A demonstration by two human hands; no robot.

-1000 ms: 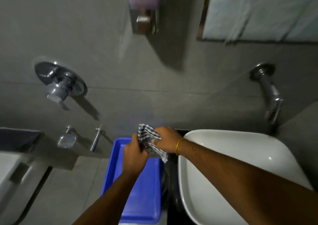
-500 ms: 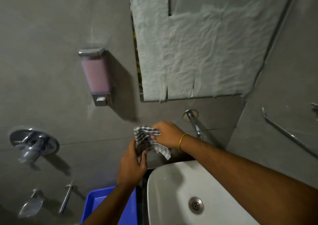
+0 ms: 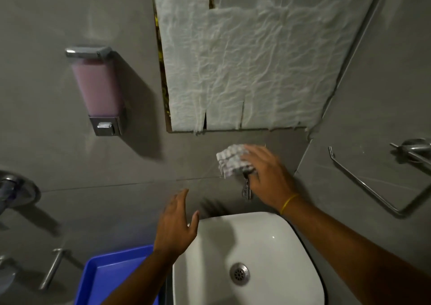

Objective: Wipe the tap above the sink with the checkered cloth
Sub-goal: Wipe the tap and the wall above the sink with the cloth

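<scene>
Pressing a bunched grey-and-white checkered cloth (image 3: 233, 161) against the grey tiled wall, the right hand (image 3: 268, 178) covers the top of the chrome wall-mounted tap (image 3: 246, 191). Its fingers curl over the cloth and hold it onto the tap, whose lower spout alone shows, poking out below the palm. A thin yellow band (image 3: 288, 203) circles the right wrist.

Lower and to the left of that hand, the left hand (image 3: 176, 225) hangs free with fingers spread and loosely straight, gripping nothing, its thumb over the back rim of the white ceramic rounded-square sink (image 3: 275, 246). Whether it touches the rim, I cannot tell. The sink sits directly below the right hand, with a round metal drain (image 3: 239, 274) near its middle.

Beneath the left forearm lies a bright blue plastic tray (image 3: 116, 279), just beside the sink. Up and to the left of both hands, a pink-filled soap dispenser with chrome cap and base (image 3: 96, 87) is fixed to the wall. Above the right hand hangs a wrinkled pale sheet covering a wall panel (image 3: 251, 59). To the right of the right hand, a bent chrome towel rail (image 3: 363, 183) runs along the side wall.
</scene>
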